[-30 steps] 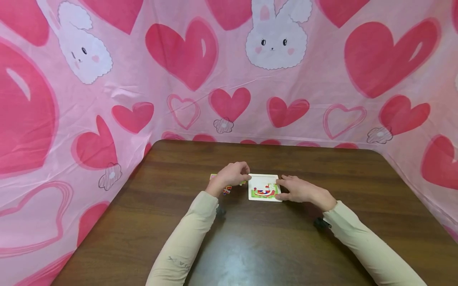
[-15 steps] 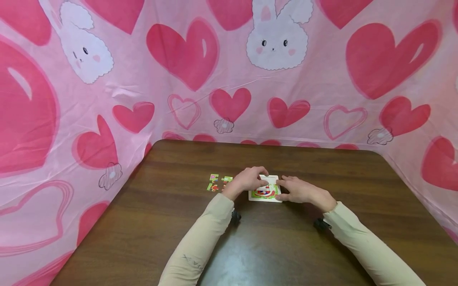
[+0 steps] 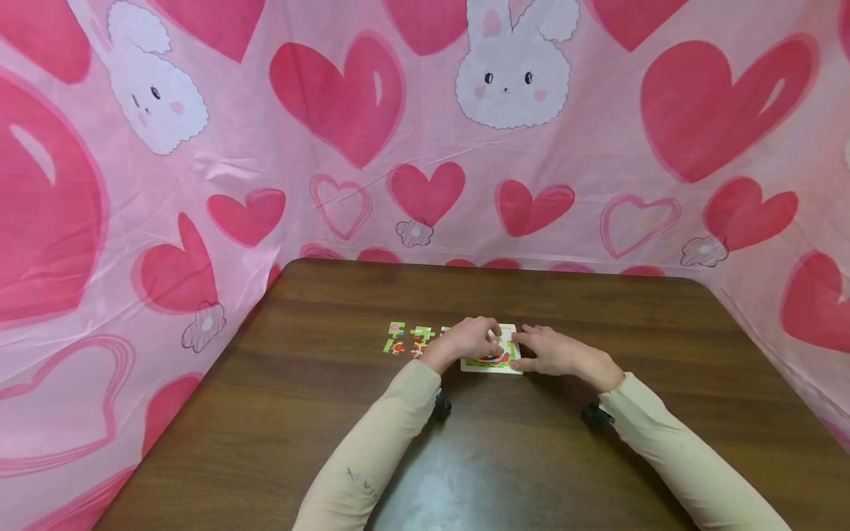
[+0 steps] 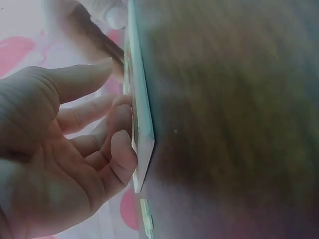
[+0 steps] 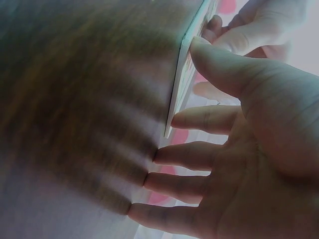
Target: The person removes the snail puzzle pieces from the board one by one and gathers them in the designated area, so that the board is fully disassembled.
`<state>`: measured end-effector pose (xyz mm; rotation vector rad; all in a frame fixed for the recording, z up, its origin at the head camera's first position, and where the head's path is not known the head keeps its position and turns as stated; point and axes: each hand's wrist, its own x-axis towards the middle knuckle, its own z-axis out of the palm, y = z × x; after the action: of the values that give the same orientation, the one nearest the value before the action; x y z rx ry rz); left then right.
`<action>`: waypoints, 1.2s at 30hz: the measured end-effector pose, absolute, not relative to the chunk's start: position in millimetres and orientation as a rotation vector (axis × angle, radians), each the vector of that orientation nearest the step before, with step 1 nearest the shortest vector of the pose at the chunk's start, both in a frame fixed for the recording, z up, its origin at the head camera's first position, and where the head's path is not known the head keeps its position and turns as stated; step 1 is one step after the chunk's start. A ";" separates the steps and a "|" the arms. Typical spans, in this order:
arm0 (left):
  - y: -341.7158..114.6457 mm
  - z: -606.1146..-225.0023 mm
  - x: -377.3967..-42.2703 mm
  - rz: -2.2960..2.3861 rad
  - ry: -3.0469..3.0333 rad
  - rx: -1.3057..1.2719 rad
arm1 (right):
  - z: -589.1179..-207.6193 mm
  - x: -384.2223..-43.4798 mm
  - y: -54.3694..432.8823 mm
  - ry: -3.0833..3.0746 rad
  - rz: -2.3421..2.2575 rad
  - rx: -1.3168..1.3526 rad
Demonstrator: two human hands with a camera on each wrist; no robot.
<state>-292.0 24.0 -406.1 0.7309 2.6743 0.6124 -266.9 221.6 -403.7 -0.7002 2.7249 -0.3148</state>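
Note:
A white-framed jigsaw puzzle board (image 3: 473, 368) lies flat on the table, with a red, blue and green picture in its lower part. My left hand (image 3: 467, 338) reaches over the board from the left and covers part of it. In the left wrist view its fingers (image 4: 117, 119) bend onto the board while the thumb stands apart; any piece under the fingertips is hidden. On the other side my right hand (image 3: 554, 350) steadies the board's right edge. Its thumb and index finger (image 5: 204, 119) touch the frame, and the other fingers rest straight on the table.
Several loose jigsaw pieces (image 3: 396, 329) lie in rows left of the board, some partly behind the left hand. The brown wooden table (image 3: 319, 413) reaches back to a pink cloth (image 3: 372, 214) with hearts and rabbits.
My left hand has moved right from the loose pieces to over the board, and its fingers have lowered onto it. More loose pieces are uncovered. My right hand stays at the edge.

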 end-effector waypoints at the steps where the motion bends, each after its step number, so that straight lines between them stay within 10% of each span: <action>1: 25.1 -405.9 -292.4 0.590 2.677 0.732 | -403.8 -267.1 221.8 2.723 -0.314 -0.702; 36: 43.6 -396.7 -295.6 0.532 2.668 0.604 | -403.8 -269.4 223.0 2.718 -0.300 -0.720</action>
<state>-295.6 43.6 -396.7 0.6043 2.6676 0.5315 -269.4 223.0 -403.8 -0.7196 2.7180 -0.2997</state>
